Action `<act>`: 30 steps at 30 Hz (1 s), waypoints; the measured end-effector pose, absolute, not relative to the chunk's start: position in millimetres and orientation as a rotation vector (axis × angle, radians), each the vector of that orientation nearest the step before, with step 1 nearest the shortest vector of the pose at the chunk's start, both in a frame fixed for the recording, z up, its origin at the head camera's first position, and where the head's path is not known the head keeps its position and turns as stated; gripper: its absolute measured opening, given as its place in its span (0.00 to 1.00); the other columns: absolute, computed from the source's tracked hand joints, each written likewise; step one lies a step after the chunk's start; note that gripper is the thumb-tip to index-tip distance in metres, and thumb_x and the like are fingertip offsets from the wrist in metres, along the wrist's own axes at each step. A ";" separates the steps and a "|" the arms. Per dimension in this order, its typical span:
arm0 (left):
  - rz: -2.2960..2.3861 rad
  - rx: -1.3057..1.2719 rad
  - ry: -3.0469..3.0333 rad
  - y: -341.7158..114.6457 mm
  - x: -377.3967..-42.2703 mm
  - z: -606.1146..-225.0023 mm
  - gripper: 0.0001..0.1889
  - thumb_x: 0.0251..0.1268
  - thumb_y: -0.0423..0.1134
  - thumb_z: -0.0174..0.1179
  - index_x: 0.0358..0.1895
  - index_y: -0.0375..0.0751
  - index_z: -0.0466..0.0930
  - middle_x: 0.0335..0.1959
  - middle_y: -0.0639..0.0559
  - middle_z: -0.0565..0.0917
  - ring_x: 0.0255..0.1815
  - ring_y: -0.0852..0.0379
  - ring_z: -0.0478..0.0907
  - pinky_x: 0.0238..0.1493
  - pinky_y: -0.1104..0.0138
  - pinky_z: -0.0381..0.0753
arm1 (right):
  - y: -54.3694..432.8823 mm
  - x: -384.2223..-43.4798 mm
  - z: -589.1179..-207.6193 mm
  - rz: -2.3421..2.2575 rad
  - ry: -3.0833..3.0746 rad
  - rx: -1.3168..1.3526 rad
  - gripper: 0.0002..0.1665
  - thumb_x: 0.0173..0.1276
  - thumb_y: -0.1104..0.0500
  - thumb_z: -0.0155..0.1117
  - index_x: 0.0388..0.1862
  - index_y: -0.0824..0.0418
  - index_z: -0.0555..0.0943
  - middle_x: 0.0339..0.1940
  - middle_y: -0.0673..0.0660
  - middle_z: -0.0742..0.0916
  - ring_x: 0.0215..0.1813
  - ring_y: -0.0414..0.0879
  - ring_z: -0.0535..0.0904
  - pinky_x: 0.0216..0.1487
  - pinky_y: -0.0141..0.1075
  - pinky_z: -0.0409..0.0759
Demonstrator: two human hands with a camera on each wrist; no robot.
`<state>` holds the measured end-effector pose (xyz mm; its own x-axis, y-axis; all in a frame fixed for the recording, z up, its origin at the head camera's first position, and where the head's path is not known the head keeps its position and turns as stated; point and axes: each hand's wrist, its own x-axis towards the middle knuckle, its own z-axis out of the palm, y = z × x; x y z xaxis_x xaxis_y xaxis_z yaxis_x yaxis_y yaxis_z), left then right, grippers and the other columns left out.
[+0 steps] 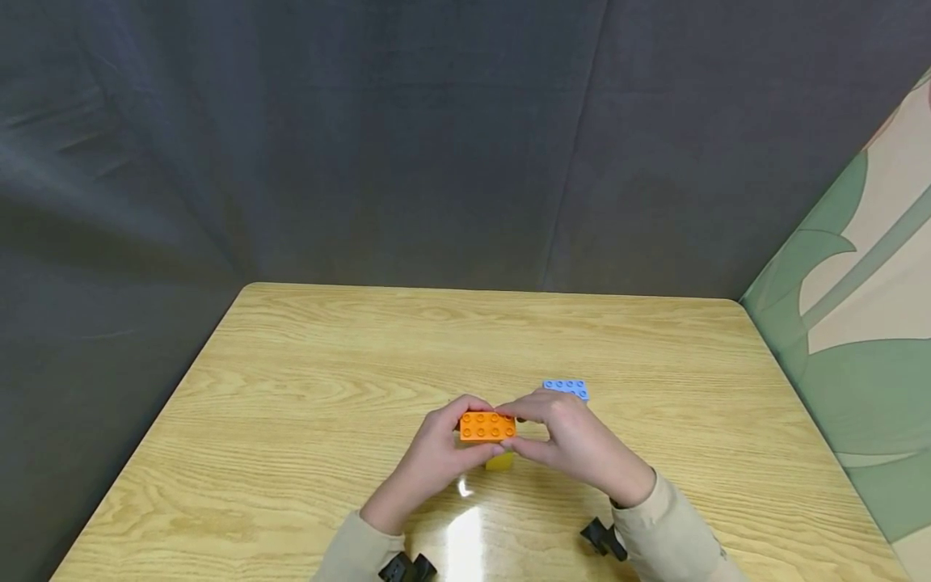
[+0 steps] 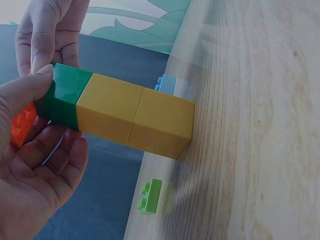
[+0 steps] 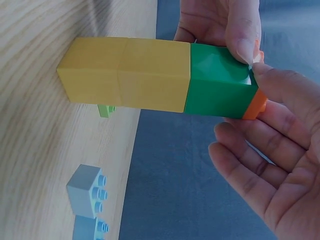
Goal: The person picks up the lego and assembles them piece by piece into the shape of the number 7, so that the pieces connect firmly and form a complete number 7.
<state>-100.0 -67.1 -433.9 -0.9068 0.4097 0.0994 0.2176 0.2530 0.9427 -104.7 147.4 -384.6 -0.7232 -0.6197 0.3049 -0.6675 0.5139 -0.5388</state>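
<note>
A dark curtain [image 1: 436,145] hangs beyond your brick tower [image 3: 155,75], backing the whole scene. The wood-grain table [image 1: 291,380] spreads out around the tower, and a leaf-patterned cloth [image 1: 865,307] borders it well off to the tower's right. Your beige sleeves [image 1: 676,525] enter on the tower's near side, a black wrist device [image 1: 407,568] at each cuff.

Your right hand [image 1: 575,432] grips from the tower's right, your left hand [image 1: 444,444] from its left, both at the top. The tower stands upright at the tabletop: two yellow blocks [image 2: 135,110] below, a green block [image 3: 220,82] above them, an orange brick [image 1: 488,427] uppermost. That orange brick lies between your fingers and thumbs, an index finger of each hand at its far side and both thumbs at its near side, close to the joint with the green block. Each pinch is parted only by the brick's breadth; the other fingers curl loosely beside the tower's upper part. Your fingers hide whether the orange brick is fully seated.

Two blue bricks [image 3: 85,190], just beside each other, sit beyond the tower to its right. A light green brick [image 2: 151,196] rests on the tower's far side.
</note>
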 end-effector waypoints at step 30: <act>1.719 0.651 2.373 -68.2 -99.4 -432.5 0.20 0.56 0.48 0.71 0.50 0.54 0.77 0.47 0.62 0.82 0.47 0.59 0.78 0.50 0.63 0.78 | 149.5 -104.3 -389.0 1.054 -2.658 1.119 0.20 0.60 0.59 0.74 0.51 0.58 0.85 0.45 0.48 0.88 0.47 0.41 0.82 0.46 0.37 0.82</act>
